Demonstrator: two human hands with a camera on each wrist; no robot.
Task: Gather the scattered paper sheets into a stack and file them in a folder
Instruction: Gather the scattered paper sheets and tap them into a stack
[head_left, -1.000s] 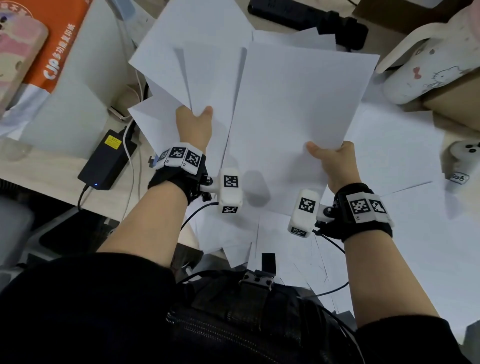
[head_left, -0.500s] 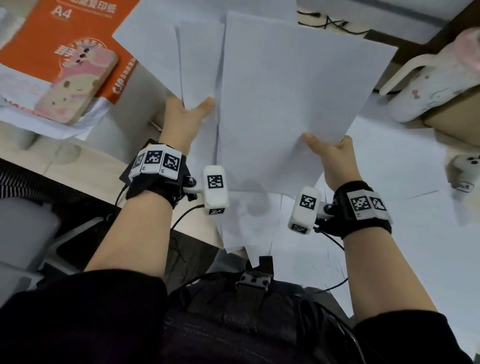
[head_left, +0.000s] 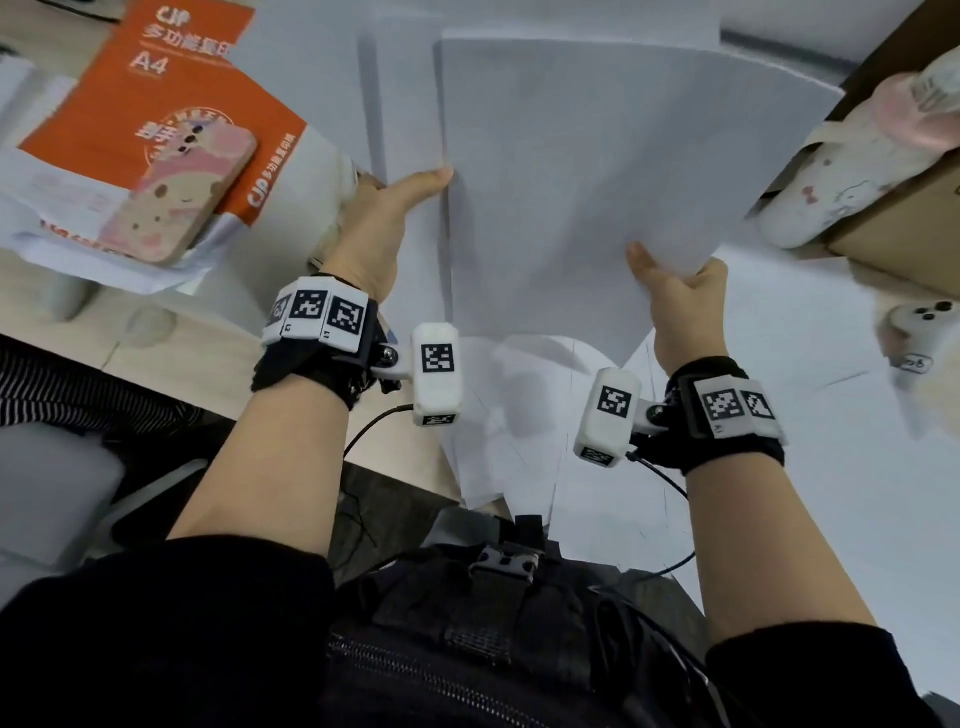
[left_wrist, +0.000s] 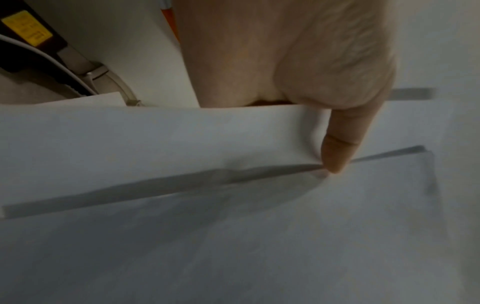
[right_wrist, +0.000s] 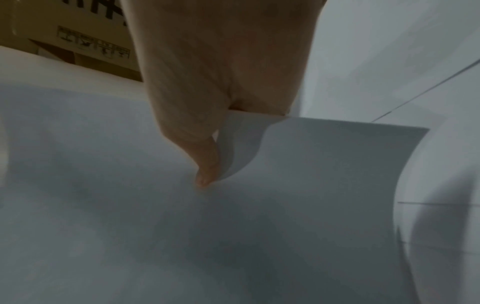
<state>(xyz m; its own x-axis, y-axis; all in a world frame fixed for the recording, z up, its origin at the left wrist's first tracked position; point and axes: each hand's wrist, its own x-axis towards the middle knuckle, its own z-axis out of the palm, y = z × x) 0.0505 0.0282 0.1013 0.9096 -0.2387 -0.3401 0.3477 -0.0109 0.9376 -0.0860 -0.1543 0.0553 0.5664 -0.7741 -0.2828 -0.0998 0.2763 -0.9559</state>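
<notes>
Both hands are raised over the desk, each holding paper. By the left hand (head_left: 382, 228) a fan of sheets (head_left: 395, 98) is pinched, thumb on top, fingers hidden beneath; in the left wrist view the thumb (left_wrist: 337, 148) is pressed onto the paper's near edge. By the right hand (head_left: 680, 306) the near right corner of a large sheet (head_left: 582, 182) is gripped between thumb and fingers, and that corner is seen curled in the right wrist view (right_wrist: 241, 144). The long axis of the held sheets runs away from the body, tilted up toward the camera. More loose sheets (head_left: 831, 467) lie flat on the desk (head_left: 171, 358) beneath and to the right. No folder can be made out.

Farther left, a phone in a pink cartoon case (head_left: 182, 202) rests on an orange A4 paper wrapper (head_left: 171, 88). At far right a white bottle (head_left: 821, 192) lies against a cardboard box (head_left: 904, 234).

Compared with half a second earlier, the papers are held higher and closer, and the left thumb now meets the big sheet's edge.
</notes>
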